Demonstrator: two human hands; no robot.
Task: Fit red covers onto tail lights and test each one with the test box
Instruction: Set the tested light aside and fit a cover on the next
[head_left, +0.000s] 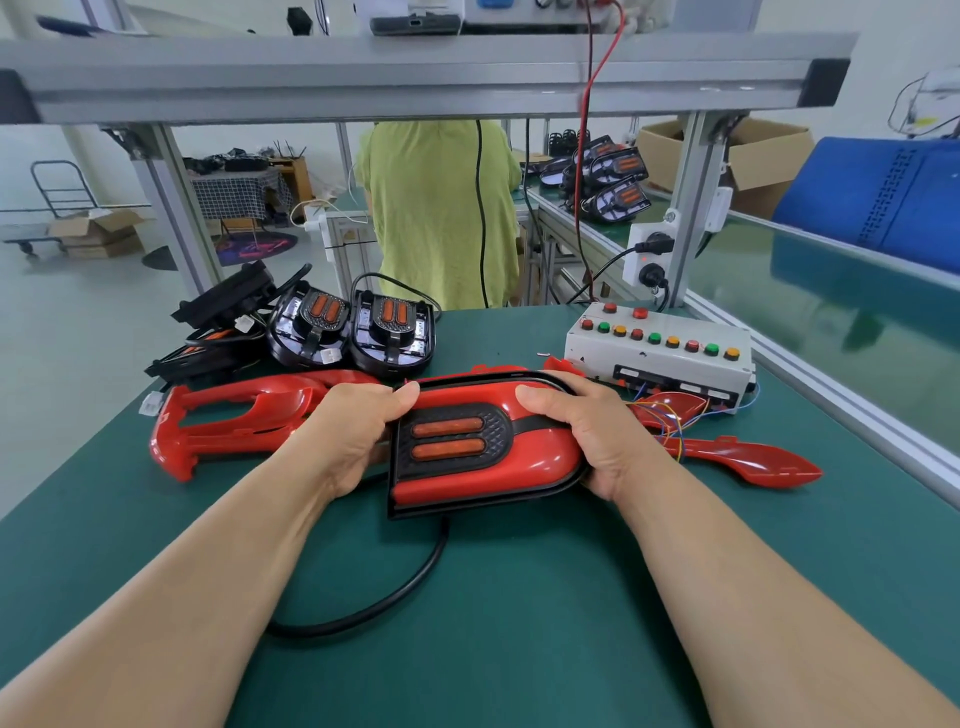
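We're left of the test box (660, 358) on the green mat (519, 623), holding the tail light (452, 441) with a red cover (540, 457) sitting on it. Our left hand (358, 431) grips the flat end, thumb on top, and our right hand (587, 436) wraps the rounded end nearest the box. The light's black cable (395, 587) loops back toward us. Loose red covers (234, 421) lie farther left of the box. Another red piece (748, 462) lies just in front of it, beside coloured wires (670, 421) trailing from its face. Bare tail lights (392, 332) cluster left of the box, farther back. Behind it stands a person in a green shirt (441, 208). Beyond it, an open cardboard box (727, 150); we cannot tell its contents.
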